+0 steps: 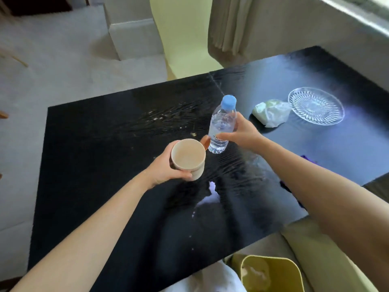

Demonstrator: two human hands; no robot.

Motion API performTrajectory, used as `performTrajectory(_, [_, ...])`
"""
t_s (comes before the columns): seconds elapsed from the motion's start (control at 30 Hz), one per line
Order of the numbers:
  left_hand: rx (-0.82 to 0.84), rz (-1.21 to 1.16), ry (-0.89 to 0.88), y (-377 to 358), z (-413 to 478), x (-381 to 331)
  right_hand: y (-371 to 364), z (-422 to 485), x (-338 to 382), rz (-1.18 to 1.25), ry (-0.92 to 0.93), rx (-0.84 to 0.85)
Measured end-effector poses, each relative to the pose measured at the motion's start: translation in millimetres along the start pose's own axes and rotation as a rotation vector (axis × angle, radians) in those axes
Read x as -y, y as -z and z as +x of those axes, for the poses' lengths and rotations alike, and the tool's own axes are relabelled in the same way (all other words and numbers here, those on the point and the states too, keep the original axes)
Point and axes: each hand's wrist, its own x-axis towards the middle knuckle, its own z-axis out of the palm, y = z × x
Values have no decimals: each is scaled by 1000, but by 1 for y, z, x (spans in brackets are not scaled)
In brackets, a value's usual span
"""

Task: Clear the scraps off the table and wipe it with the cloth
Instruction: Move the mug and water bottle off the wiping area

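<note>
A black table [88,165] fills the middle of the view. My left hand [166,167] grips a beige mug [188,158] with an orange handle, held above the table's centre. Just to its right, my right hand [242,133] holds a clear water bottle [222,125] with a blue cap, upright and slightly tilted. Small pale crumbs [157,118] lie scattered beyond the mug. A white spill [211,193] shines on the table nearer to me. A purple cloth [308,158] peeks out from behind my right forearm, mostly hidden.
A cut-glass plate [315,105] sits at the far right, with a crumpled white-green wrapper [271,112] beside it. A yellow-green bin [271,275] stands below the table's near edge. A pale yellow chair [181,39] stands beyond the far edge, a curtain [229,26] next to it.
</note>
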Motion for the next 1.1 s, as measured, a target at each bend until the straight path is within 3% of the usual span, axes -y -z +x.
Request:
performTrajectory(0.33, [159,30,-153,-106,127,-103,167,-18,-65,4,-130,-334])
performTrajectory(0.57, [199,83,-181,-204,214,-135,256,-34,-136,-23,-289,-523])
performTrajectory(1.1, [184,80,-119,-329,338,-129,327,-24,-262,52,-496,-809])
